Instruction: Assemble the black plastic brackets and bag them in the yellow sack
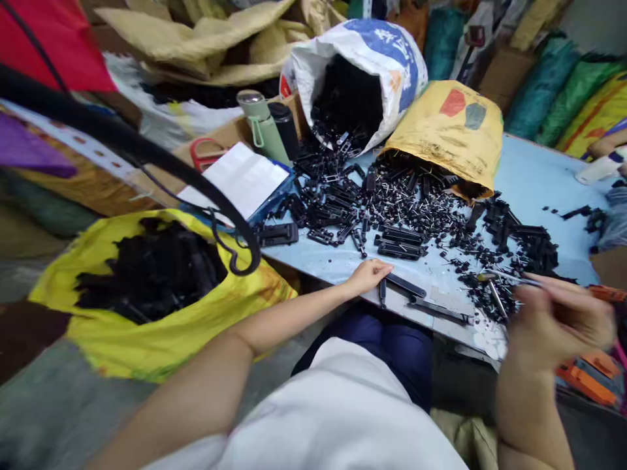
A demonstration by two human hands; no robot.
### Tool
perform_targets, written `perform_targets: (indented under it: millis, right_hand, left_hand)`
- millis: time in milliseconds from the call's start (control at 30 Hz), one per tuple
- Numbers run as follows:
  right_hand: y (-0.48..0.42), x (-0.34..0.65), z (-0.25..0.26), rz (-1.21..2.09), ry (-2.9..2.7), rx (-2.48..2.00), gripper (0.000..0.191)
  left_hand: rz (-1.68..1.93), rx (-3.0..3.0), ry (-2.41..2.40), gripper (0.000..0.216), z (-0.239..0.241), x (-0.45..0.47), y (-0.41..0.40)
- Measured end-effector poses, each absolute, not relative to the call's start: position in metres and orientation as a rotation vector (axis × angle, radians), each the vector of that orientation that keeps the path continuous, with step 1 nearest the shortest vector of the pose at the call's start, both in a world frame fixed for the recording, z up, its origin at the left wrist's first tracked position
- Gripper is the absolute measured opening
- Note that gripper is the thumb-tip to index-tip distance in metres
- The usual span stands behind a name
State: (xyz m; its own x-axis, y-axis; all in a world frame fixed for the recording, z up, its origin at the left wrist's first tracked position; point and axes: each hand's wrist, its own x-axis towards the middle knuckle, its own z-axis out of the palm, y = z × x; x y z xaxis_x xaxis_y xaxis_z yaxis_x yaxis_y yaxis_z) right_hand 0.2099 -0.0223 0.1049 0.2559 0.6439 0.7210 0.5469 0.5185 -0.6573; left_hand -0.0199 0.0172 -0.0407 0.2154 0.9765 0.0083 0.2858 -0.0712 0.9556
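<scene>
My left hand (369,274) is closed in a pinch at the table's front edge, thumb and finger on the end of a black plastic strip (405,285). A shorter black piece (383,294) hangs down beside those fingertips, and another long black strip (441,311) lies to the right along the edge. My right hand (563,320) is blurred by motion, with its fingers curled. From its fingertips a thin metal rod-like tool (519,279) points left over a heap of small black parts (477,284). The rod's far end, near a yellowish piece, is unclear.
A white-and-blue sack (406,59) and a yellow sack (450,127) spill black parts and screws (416,202) over the blue table (529,170). A green flask (267,127) and papers (240,179) stand left. A yellow bag (161,352) and a black curved bar (147,156) are nearer.
</scene>
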Motion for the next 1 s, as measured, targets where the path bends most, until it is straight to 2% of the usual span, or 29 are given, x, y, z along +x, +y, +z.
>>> perform_targets:
  millis: [133,367,667,1000]
  right_hand:
    - [-0.019,0.207,0.064,0.259,-1.743,-1.225,0.017]
    - [-0.018,0.217,0.005,0.402,-1.916,-1.398,0.035]
    - [-0.022,0.210,0.002,0.079,-2.298,-1.269,0.032]
    - [-0.014,0.211,0.009,0.222,-2.401,-1.206,0.027]
  left_hand:
    - [0.953,1.536,1.179,0.028,-0.050,-0.024,0.016]
    - [0.871,1.523,1.170,0.029,-0.065,-0.029,0.024]
    - [0.723,1.734,1.343,0.026,-0.057,-0.030,0.019]
    - [1.072,2.273,1.393,0.029,-0.057,-0.023,0.005]
